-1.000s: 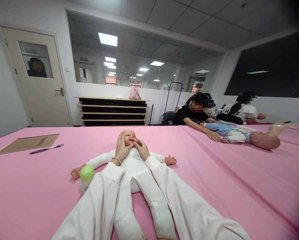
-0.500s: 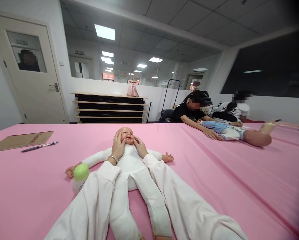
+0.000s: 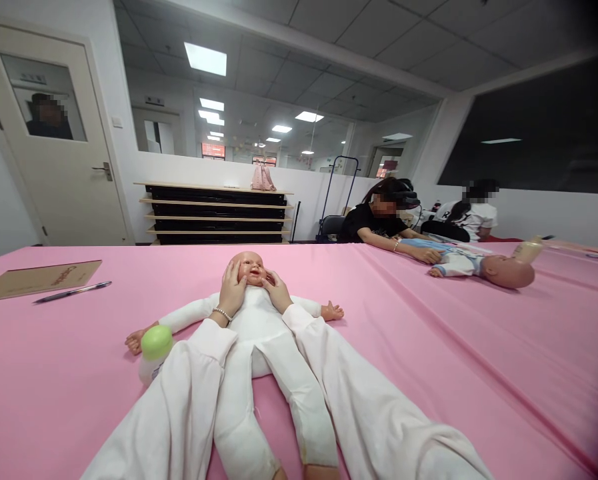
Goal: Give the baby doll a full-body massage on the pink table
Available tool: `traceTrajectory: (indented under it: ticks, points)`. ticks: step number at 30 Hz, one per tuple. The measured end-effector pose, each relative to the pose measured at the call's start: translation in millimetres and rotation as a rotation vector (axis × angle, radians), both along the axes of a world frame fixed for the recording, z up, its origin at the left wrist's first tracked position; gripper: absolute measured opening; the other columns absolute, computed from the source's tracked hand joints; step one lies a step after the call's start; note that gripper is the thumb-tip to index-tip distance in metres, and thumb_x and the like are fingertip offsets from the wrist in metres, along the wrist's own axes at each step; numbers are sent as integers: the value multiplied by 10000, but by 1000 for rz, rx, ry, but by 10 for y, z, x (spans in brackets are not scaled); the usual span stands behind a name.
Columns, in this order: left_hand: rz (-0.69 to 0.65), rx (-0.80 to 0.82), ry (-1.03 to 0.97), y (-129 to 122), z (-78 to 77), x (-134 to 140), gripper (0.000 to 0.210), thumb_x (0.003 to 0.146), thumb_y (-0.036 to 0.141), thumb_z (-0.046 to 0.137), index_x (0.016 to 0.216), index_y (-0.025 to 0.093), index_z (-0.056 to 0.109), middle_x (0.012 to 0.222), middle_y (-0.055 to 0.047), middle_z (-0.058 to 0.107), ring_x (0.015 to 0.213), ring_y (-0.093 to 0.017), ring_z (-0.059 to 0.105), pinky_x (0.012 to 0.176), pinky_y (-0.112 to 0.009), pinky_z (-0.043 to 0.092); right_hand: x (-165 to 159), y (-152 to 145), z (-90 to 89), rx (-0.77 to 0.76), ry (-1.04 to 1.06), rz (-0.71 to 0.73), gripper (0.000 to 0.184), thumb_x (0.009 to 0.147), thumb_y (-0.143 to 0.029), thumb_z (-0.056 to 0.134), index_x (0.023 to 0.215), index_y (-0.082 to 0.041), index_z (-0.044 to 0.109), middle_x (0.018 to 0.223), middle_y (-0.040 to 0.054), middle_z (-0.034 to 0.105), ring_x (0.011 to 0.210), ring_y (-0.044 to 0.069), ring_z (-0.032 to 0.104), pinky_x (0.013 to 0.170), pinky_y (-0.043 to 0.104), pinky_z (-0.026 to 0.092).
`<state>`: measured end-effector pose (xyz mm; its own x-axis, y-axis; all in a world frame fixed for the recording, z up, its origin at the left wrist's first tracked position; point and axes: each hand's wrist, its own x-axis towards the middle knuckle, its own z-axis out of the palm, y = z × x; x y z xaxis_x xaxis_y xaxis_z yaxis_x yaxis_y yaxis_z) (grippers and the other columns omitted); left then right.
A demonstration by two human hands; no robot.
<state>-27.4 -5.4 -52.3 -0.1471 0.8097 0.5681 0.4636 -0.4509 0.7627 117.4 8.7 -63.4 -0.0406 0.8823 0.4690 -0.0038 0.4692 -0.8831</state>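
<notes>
Left hand [image 3: 233,292] and right hand [image 3: 279,291] hold the doll's head [image 3: 249,258], fingers laid along both sides. Apply light, even pressure; leave the mouth [image 3: 255,272] clear.

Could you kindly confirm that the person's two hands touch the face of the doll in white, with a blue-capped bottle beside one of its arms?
Not quite: the head view shows the bottle's cap is light green, not blue. The left hand and right hand do touch the white-clothed doll's face, and the bottle is beside one of its arms.
</notes>
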Motion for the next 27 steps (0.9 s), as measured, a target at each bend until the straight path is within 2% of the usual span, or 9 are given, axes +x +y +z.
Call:
traceTrajectory:
  ticks: [2,4,8,10,13,17,21,24,27]
  points:
    - [-10,-5,-9,-2,11,-4,443,834,217,410,1267,123,418,1382,-125,340,1307,-220,259,1099,-388,191,8,5,-4,7,-18,-32,313,732,-328,562,1013,-191,576,1125,54,596,1068,184,536,984,365,384]
    - [-8,-9,-1,-21,28,-3,473,826,275,452,1272,120,412,1388,-130,330,1307,-233,254,1096,-399,195,5,4,-3,-4,-13,-21,342,726,-340,564,1032,-187,568,1137,58,589,1077,184,532,984,361,385]
    - [14,-18,49,-64,48,4,678,703,344,632,1285,100,382,1391,-153,315,1304,-270,246,1089,-408,211,-28,-9,13,-51,32,32,526,616,-342,681,1086,-161,528,1183,90,558,1085,193,533,976,339,399]
    - [16,-9,64,-68,43,5,706,675,333,660,1285,114,379,1386,-148,324,1301,-270,252,1087,-401,220,-43,-14,20,-65,29,17,557,577,-335,716,1072,-160,531,1168,92,567,1066,196,545,967,340,407]
    - [15,3,65,-50,24,1,640,717,292,612,1289,131,374,1393,-137,315,1303,-261,252,1088,-406,218,-42,-13,19,-52,5,6,520,582,-328,714,1047,-173,541,1137,76,586,1043,192,558,954,343,416]
    - [9,1,50,-31,14,-2,519,789,218,479,1290,128,377,1396,-131,311,1310,-240,243,1094,-405,198,-9,-5,7,-3,-28,-8,380,699,-343,596,1038,-175,552,1133,74,586,1043,182,553,957,351,407]
    - [3,-9,28,-56,34,8,543,792,309,497,1290,132,373,1395,-130,312,1307,-247,242,1090,-411,204,8,0,8,9,-59,-49,317,740,-340,546,1013,-183,570,1126,67,594,1068,190,536,980,377,380]
    - [8,-12,50,-71,38,16,675,712,366,605,1296,135,356,1396,-136,305,1308,-263,234,1087,-407,211,-7,-4,14,-10,-17,0,414,682,-352,617,1050,-175,550,1154,77,578,1078,194,534,977,361,389]
    - [10,-1,75,-48,15,16,688,701,350,617,1297,136,349,1392,-137,308,1310,-266,229,1089,-413,200,-22,-8,17,-36,5,25,521,610,-354,688,1072,-168,534,1166,88,571,1072,199,542,966,351,404]
